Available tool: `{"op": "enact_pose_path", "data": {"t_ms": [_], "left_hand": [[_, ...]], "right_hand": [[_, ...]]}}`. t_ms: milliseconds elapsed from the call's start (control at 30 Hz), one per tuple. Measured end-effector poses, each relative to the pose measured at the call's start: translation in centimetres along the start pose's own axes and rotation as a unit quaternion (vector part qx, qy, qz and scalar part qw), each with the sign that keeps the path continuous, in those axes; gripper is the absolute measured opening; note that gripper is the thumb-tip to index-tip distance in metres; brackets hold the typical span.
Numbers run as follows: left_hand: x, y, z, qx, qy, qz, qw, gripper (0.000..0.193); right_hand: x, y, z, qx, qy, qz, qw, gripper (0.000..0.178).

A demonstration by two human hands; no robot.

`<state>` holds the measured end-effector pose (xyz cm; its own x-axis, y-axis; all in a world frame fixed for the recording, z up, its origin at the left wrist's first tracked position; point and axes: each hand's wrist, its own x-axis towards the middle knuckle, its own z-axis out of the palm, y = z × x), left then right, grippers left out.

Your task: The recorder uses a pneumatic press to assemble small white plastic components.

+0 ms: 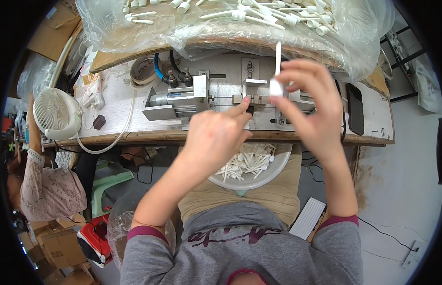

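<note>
My right hand [318,102] pinches a white cap with a long thin stem [276,87] between thumb and fingers. The cap's ribbed end is low and its stem points up, just right of the metal fixture [254,99] on the bench. With its index finger stretched out, my left hand [214,137] touches that fixture at its left part. Its other fingers are partly hidden under the hand, and I see nothing held there. To the left of the fixture sits a pneumatic cylinder [176,99] with a thin rod reaching toward it.
Many similar white caps [297,18] lie on plastic sheeting at the back. A white bowl [280,170] on my lap holds more white pieces. On the bench are a tape roll [143,71], a fan [56,113] and a phone [355,109]. Another person [52,190] is at left.
</note>
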<state>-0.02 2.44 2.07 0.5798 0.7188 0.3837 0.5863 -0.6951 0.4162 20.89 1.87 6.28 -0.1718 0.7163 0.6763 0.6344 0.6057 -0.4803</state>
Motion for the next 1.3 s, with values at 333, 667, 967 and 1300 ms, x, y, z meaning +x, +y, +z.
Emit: {"op": "enact_pose_path", "data": {"t_ms": [333, 667, 967, 1300], "left_hand": [[13.9, -5.7, -6.7, 0.151, 0.151, 0.007, 0.977, 0.029], [14.8, -5.6, -7.9, -0.006, 0.148, -0.005, 0.989, 0.019], [2.6, -0.6, -5.5, -0.03, 0.092, 0.059, 0.994, 0.03], [-1.1, -0.1, 1.1, 0.089, 0.0, 0.059, 0.994, 0.027]], "right_hand": [[-6.2, -2.2, 4.1, -0.178, -0.146, -0.045, 0.972, 0.018], [-4.5, -1.8, 4.9, -0.244, -0.205, -0.024, 0.947, 0.027], [3.2, -0.1, 2.2, 0.028, -0.056, 0.118, 0.991, 0.019], [12.7, 4.6, 4.8, -0.183, -0.141, 0.12, 0.966, 0.047]]}}
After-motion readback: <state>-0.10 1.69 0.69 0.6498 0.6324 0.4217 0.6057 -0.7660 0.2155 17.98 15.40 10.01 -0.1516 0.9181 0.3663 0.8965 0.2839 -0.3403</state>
